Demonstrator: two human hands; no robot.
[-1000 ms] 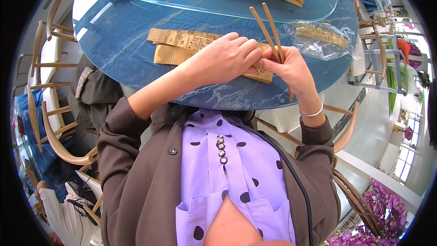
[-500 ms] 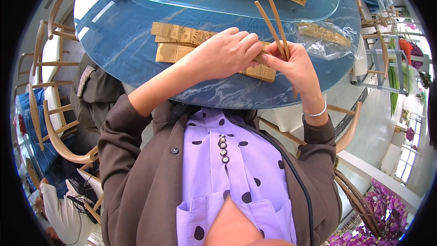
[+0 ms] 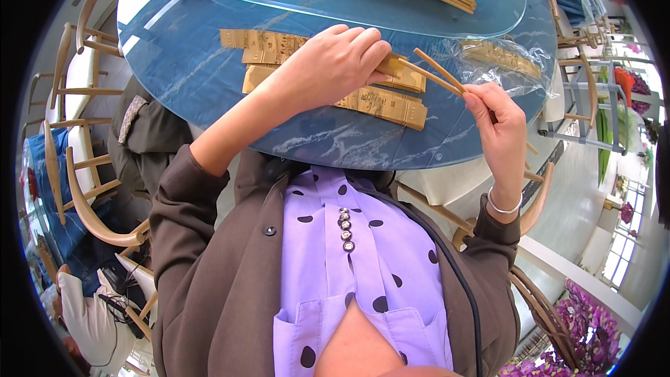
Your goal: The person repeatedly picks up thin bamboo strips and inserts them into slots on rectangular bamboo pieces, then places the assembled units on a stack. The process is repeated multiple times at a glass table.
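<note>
The blue marbled tabletop [image 3: 209, 63] carries rows of tan paper sleeves [image 3: 377, 101], with a clear plastic bag [image 3: 502, 56] to their right. The left hand [image 3: 335, 63] lies flat on the sleeves, fingers curled down over one. The right hand [image 3: 499, 122] has drawn away rightward since half a second ago, its fingers pinched around a pair of wooden chopsticks [image 3: 436, 72], now slanted low instead of standing upright.

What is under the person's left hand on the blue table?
The left hand rests on tan paper sleeves lying on the blue table. The sleeve ends show at both sides; the parts beneath the palm are covered. The right hand holds chopsticks.
</note>
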